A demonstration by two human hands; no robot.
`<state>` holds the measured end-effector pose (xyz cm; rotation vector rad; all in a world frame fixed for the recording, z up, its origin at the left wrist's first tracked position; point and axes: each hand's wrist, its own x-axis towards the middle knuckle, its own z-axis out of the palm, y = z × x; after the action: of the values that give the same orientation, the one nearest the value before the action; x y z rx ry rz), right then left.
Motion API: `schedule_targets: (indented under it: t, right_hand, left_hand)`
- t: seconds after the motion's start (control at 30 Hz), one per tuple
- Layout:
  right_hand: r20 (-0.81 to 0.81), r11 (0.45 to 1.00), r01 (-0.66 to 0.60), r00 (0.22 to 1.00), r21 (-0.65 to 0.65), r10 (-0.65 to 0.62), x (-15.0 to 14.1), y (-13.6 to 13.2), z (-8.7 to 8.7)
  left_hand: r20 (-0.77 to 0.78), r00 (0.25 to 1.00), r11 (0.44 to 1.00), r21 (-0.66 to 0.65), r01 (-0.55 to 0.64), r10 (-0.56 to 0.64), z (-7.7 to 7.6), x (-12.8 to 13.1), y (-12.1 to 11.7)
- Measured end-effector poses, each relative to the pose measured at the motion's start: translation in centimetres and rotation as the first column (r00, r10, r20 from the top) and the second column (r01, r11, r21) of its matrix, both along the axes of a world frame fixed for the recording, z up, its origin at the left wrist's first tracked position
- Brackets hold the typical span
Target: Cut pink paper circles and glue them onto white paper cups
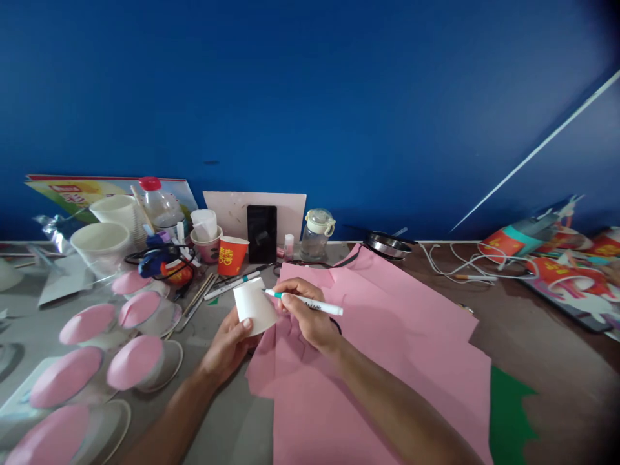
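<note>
A plain white paper cup [254, 306] is gripped in my left hand [229, 345], tilted, with the thumb pressed on its side. My right hand [310, 316] holds a white acrylic marker [322, 306] with a teal collar, fingers wrapped round its barrel. The marker's tip points left at the cup's side; whether it touches I cannot tell. Beneath my right hand and forearm lie large pink paper sheets [387, 368]. Another white marker [232, 285] rests on the table behind the cup.
At left stand several cups topped with pink paper [135, 363] and stacked white cups [99, 242]. A red cup [233, 256], black phone [262, 234] and glass jar [318, 236] line the wall. White cables [472, 263] and green paper [508, 413] lie at right.
</note>
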<state>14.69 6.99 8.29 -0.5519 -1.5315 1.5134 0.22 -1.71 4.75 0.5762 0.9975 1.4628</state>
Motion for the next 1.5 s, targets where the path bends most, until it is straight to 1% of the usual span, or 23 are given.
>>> schedule_targets:
  t: [0.1,0.2,0.33,0.53,0.67,0.77,0.87,0.97,1.07,1.37,1.5]
  right_hand:
    - [0.043,0.998,-0.015,0.999,0.066,0.013,0.1,-0.4,0.1]
    - [0.056,0.996,-0.021,0.998,0.088,0.016,0.0,-0.4,-0.1]
    - [0.049,0.998,-0.019,0.999,0.063,0.016,0.0,-0.2,-0.2]
    - [0.008,0.999,-0.025,1.0,-0.039,0.026,-0.1,0.1,0.2]
    - [-0.011,0.998,-0.009,1.0,-0.061,0.008,-0.1,0.5,0.2]
    - [-0.038,0.998,-0.001,0.999,-0.058,-0.001,-0.1,0.6,-0.1]
    - [-0.077,0.999,-0.027,0.997,-0.044,0.024,0.0,0.3,0.0]
    - [-0.051,0.997,-0.06,0.997,-0.047,0.057,0.2,-0.1,0.5]
    - [-0.011,0.998,-0.052,0.999,-0.043,0.052,0.2,-0.4,0.9]
    - [-0.001,0.999,-0.012,1.0,-0.039,0.012,0.1,0.3,0.4]
    - [-0.006,1.0,-0.02,1.0,-0.019,0.02,0.2,0.2,0.7]
  left_hand:
    - [0.009,1.0,1.0,-0.012,-0.003,0.003,0.1,0.0,0.0]
    - [0.014,1.0,1.0,-0.015,-0.003,0.003,0.3,0.1,0.0]
    - [0.005,1.0,1.0,0.0,-0.005,0.005,0.3,0.1,0.0]
    - [0.039,0.999,1.0,0.004,0.005,-0.005,-0.3,-0.2,0.0]
    - [0.058,0.998,1.0,0.011,0.012,-0.013,-0.4,-0.3,-0.1]
    - [0.072,0.997,1.0,0.023,0.011,-0.013,-0.3,-0.3,-0.1]
    - [0.07,0.997,1.0,0.026,0.011,-0.013,-0.2,-0.2,0.0]
    - [0.05,0.999,1.0,0.019,0.016,-0.017,0.0,-0.1,0.0]
    - [0.025,0.999,1.0,0.011,0.021,-0.021,0.0,-0.1,0.0]
    - [0.009,1.0,1.0,0.016,0.017,-0.018,-0.1,-0.1,0.0]
    - [0.007,1.0,1.0,0.022,0.021,-0.022,0.0,-0.1,0.0]
